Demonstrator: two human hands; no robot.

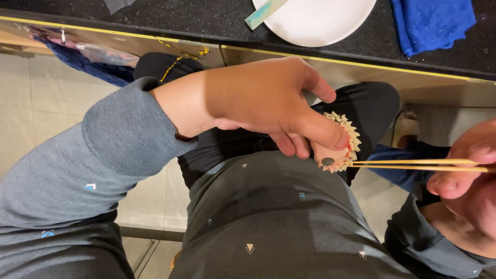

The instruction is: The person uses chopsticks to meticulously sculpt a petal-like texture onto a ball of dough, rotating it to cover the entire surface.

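- Pinched between thumb and fingers of the left hand (pixel 268 106) is a small cream frilled piece (pixel 342 144), round, with pointed petals along its rim and a dark dot on its near face; the thumb lies across its front.
- The right hand (pixel 467 165) closes its fingers on two thin yellow sticks (pixel 413 165), which run level to the left until their tips touch the lower edge of the frilled piece.
- Both hands hover over the person's lap, in front of a grey patterned shirt (pixel 268 217), with grey sleeves reaching to the wrists.
- Beyond the hands runs a black counter (pixel 206 20) with a yellow edge strip.
- On the counter rest a white plate (pixel 320 20), with a pale green strip (pixel 263 13) lying over its rim, and a blue cloth (pixel 434 20) well to the right of it.
- Pale floor tiles (pixel 46 103) show at the left.
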